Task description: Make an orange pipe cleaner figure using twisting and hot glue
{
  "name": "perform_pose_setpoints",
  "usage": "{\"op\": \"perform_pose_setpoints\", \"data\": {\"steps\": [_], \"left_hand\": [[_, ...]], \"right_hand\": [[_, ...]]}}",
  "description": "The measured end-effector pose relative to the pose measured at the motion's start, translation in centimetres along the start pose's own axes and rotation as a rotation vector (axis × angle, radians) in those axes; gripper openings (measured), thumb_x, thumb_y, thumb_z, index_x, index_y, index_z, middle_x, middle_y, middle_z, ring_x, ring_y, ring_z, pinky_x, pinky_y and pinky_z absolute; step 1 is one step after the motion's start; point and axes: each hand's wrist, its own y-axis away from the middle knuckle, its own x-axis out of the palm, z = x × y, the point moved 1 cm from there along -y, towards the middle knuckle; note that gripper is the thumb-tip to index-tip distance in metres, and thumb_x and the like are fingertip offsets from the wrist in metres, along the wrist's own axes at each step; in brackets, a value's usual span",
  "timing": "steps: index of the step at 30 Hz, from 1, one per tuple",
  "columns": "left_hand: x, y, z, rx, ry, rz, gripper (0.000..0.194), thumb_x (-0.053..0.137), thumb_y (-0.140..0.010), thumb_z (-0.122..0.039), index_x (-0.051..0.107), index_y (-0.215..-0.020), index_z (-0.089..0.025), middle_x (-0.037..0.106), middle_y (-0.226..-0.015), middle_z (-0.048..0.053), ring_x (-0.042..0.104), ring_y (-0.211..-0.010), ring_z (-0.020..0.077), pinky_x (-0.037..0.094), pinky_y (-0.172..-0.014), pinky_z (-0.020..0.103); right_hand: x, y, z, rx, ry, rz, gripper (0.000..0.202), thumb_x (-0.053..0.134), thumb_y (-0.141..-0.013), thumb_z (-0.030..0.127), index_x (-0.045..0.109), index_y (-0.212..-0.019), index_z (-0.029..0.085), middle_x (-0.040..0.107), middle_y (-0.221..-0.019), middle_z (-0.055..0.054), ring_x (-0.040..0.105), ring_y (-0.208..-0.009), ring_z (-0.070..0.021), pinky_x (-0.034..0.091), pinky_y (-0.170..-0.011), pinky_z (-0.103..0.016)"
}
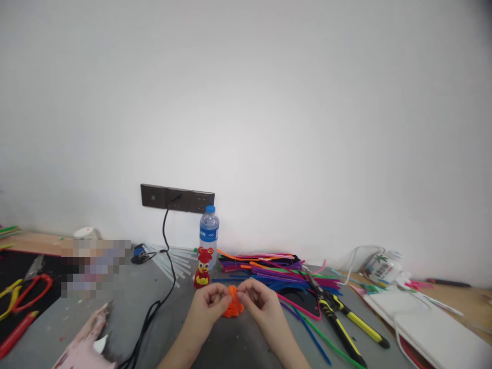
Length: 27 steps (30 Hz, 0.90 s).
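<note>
Both hands meet low in the middle of the view, each closed in a narrow pinch, with the orange piece (233,306) between them. The left hand (209,305) nips its left side and the right hand (262,305) its upper right, thumbs and fingertips drawn close, probably because something so small and soft calls for fingertips rather than a full grip. The piece sits just over the worktop (169,320); whether its lower edge touches down, I cannot tell.

Behind the left hand, the red figure (202,267) stands upright in front of the bottle (208,236), perhaps put there to be seen easily without crowding the fingers. The stems (265,266) lie heaped beyond the right hand, likely to be within reach, some in orange (much like the held piece). The pliers (338,307) lie open to the right, handles toward the person, which would suit a quick pick-up. The cord (166,233) runs down from the socket (154,197), well left of the hands.
</note>
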Motion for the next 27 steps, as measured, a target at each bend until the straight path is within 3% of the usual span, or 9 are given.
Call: {"op": "perform_pose_setpoints", "data": {"steps": [27], "left_hand": [[-0.12,0.23,-1.1,0.007,-0.023,-0.064,0.052,0.074,-0.056,-0.065,0.061,-0.063,-0.015,0.027,-0.045,-0.011,0.025,-0.043,0.0071,0.019,-0.045,0.021]], "right_hand": [[-0.01,-0.01,0.85,0.034,0.043,0.021,0.031,0.071,-0.07,0.046,0.062,-0.065,0.017,0.046,-0.051,0.005,0.036,-0.046,-0.0098,0.027,-0.046,-0.022]]}}
